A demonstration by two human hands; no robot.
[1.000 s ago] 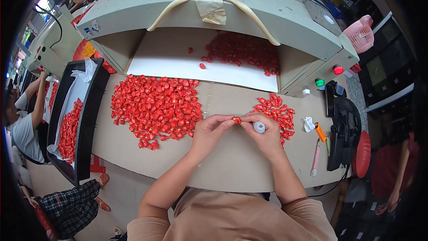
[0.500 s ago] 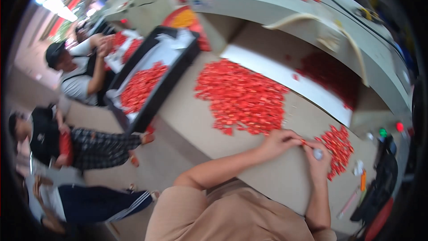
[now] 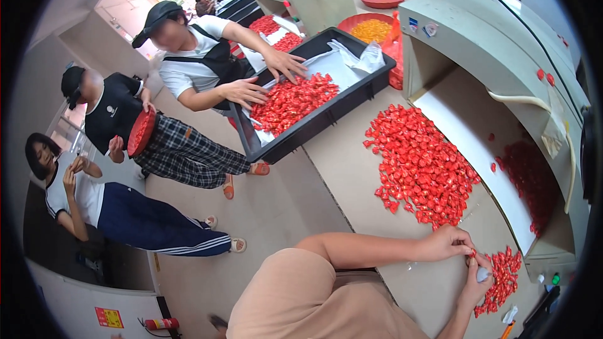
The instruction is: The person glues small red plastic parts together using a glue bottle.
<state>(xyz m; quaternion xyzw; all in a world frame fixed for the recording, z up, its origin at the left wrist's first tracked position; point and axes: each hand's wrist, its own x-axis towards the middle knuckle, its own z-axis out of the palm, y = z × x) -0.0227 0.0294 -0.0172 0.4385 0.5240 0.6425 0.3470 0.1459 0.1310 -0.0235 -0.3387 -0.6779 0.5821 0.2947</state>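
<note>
a small red piece point(image 3: 472, 253) is pinched between the fingertips of the left hand point(image 3: 447, 243) and the right hand point(image 3: 478, 279), just above the tan table point(image 3: 352, 169); a pale round object point(image 3: 483, 274) is also grasped in the right hand's curled fingers. a small red pile point(image 3: 502, 276) lies just beside the right hand, a large red heap point(image 3: 419, 166) beyond the left. with so slight a pinch, the piece could likely be dropped and lost among the neighbouring pile.

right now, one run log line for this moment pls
left hand: pinches small red piece | right hand: holds small pale object, touches piece | beside: red pile on table
</note>
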